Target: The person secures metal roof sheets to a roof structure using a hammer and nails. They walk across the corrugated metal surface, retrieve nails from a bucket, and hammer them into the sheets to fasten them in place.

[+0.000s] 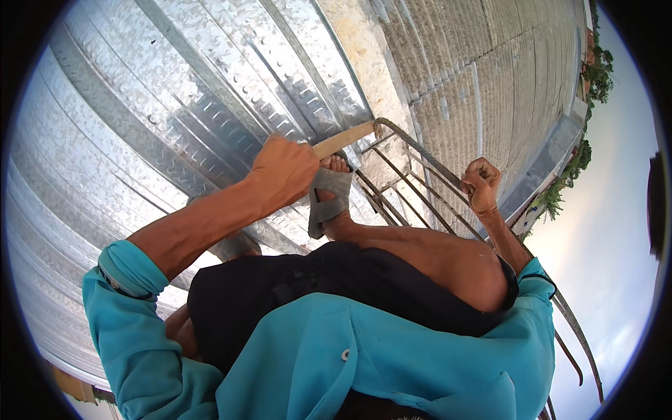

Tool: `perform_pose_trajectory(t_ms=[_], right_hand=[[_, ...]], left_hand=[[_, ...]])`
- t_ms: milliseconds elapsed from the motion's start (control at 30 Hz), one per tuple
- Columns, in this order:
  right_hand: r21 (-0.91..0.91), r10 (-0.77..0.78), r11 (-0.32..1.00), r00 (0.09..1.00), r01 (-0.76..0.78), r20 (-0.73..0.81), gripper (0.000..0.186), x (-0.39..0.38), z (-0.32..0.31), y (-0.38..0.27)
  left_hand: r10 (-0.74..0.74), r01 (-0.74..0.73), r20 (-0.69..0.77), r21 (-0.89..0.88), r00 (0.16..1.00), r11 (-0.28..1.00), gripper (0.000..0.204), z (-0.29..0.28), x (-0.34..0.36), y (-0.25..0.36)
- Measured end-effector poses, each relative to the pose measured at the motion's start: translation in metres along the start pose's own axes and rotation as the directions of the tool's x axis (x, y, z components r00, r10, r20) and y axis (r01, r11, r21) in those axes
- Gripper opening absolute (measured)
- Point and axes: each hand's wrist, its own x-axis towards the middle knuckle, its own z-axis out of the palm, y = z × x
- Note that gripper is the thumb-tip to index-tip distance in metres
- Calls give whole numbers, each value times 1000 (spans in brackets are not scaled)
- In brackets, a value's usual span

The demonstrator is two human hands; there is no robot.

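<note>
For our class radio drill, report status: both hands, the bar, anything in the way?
Left hand closed on wooden stick. Right hand closed on ribbed bar. Stick's far end at bar's curved end, contact unclear. Possible obstruction: sandaled foot beside stick.

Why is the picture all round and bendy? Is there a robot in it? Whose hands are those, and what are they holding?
No robot here, just somebody in a turquoise shirt using bare hands. The picture comes from a camera worn on their head, looking down. Its very wide lens makes straight things look curved, and the corners black.

The left hand grips a flat piece of wood. The right hand is curled around a bent, ribbed rod. The wood's far end is by the rod's bent end; whether they touch is hard to tell. More thin rods lie beside it.

Below are shiny ridged metal sheets, with a grey sandal on one foot near the wood.
</note>
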Motion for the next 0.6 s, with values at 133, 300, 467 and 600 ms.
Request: perform_pose_trajectory(t_ms=[133, 300, 467, 600], right_hand=[[-16, -27, 1000, 1000, 27, 8, 12, 4, 3, -2], [-51, -29, 998, 999, 27, -32, 14, 12, 21, -21], [-348, -119, 931, 993, 111, -4, 13, 16, 38, -38], [-389, -31, 921, 999, 15, -33, 12, 29, 68, -73]], left_hand=[[-14, 14, 9, -35, 1000, 999, 13, -2, 1, -2], [14, -12, 45, -43, 999, 999, 19, -5, 4, -5], [-50, 48, 117, 17, 992, 999, 19, -13, 18, 0], [-106, 97, 123, 78, 987, 992, 16, -9, 18, 0]])
